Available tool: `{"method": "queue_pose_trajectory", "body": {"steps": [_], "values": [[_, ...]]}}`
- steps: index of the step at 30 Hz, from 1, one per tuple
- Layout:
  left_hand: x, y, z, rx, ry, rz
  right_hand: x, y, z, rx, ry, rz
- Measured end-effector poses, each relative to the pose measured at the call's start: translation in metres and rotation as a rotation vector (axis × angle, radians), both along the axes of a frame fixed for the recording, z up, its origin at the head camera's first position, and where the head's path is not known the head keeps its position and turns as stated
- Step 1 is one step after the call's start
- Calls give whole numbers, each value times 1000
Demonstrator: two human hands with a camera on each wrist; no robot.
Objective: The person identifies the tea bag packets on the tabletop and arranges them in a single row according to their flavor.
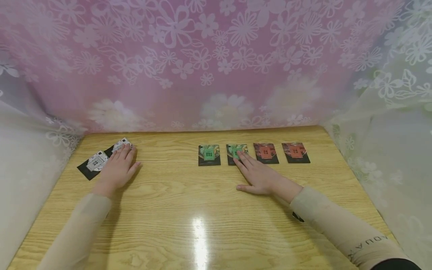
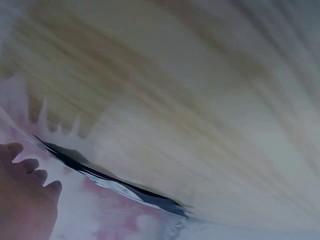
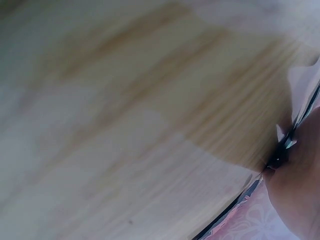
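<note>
Two black-and-white flat packets lie slanted at the table's left: a nearer packet (image 1: 96, 164) and a farther packet (image 1: 119, 145). My left hand (image 1: 117, 168) rests with straight fingers on the farther one, partly hiding it. To the right, a green-and-black packet (image 1: 209, 155) lies beside a second green-and-black packet (image 1: 233, 149). The outstretched fingers of my right hand (image 1: 259, 177) lie on that second one, thumb spread toward me. In the left wrist view, a packet (image 2: 110, 181) shows edge-on beside the fingers.
Right of the green packets lie a red-and-black packet (image 1: 266, 153) and another red-and-black packet (image 1: 296, 152), in the same row. The wooden table (image 1: 168, 210) meets a pink flowered curtain (image 1: 209, 67) at the back. Pale flowered sheets hang on both sides.
</note>
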State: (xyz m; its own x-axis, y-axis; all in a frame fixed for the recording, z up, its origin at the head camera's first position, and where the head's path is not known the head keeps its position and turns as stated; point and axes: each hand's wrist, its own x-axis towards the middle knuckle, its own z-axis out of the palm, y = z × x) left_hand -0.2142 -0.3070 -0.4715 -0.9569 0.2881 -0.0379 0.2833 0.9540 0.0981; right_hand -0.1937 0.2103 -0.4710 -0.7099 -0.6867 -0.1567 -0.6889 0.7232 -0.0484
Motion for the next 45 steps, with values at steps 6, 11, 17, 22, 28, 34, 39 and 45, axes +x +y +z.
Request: {"method": "queue_pose_trajectory", "body": {"steps": [6,11,17,22,28,34,39,45], "values": [[-2,-17,2,17,-62,-15,0,-1,-1,0,-6,3],[-4,-27,0,31,-93,-13,-2,-1,-3,-7,-3,0],[-6,-27,-2,20,-130,-2,-1,0,-2,-21,-6,-5],[-7,-17,-1,15,-114,-14,-1,0,-1,-25,3,3],[-5,4,0,25,-131,-4,0,0,0,-21,8,7],[-3,31,2,66,-179,23,-1,0,-1,-20,-2,2],[1,57,1,61,-178,11,-1,0,-3,-33,5,8],[8,88,-1,23,-134,-25,1,-1,0,-35,-5,4]]}}
